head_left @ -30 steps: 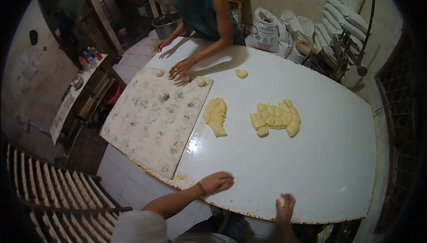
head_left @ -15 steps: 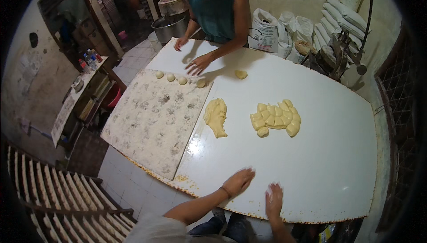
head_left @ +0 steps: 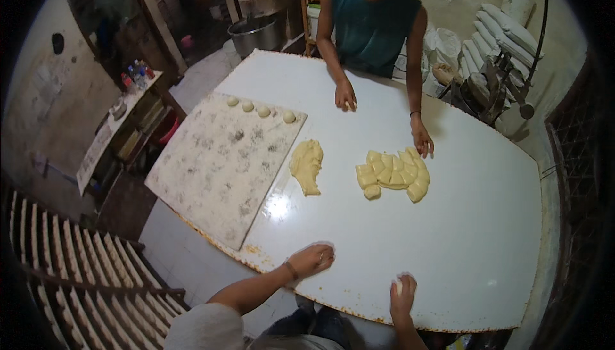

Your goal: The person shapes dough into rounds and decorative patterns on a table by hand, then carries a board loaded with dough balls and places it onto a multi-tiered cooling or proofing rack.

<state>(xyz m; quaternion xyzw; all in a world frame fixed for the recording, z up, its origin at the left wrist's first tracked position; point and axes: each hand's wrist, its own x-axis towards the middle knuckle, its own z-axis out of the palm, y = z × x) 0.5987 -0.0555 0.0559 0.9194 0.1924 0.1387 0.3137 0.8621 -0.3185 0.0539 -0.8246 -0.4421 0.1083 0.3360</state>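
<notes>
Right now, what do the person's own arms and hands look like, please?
The left arm has a loose, light grey sleeve that leaves the forearm bare, and a dark band at the wrist. The left hand is ungloved and may wear a ring. The right hand is also ungloved, with no band visible; no right sleeve shows.

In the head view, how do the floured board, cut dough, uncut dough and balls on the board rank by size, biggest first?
1. Floured board
2. Cut dough
3. Uncut dough
4. Balls: too alike to rank among themselves.
</notes>
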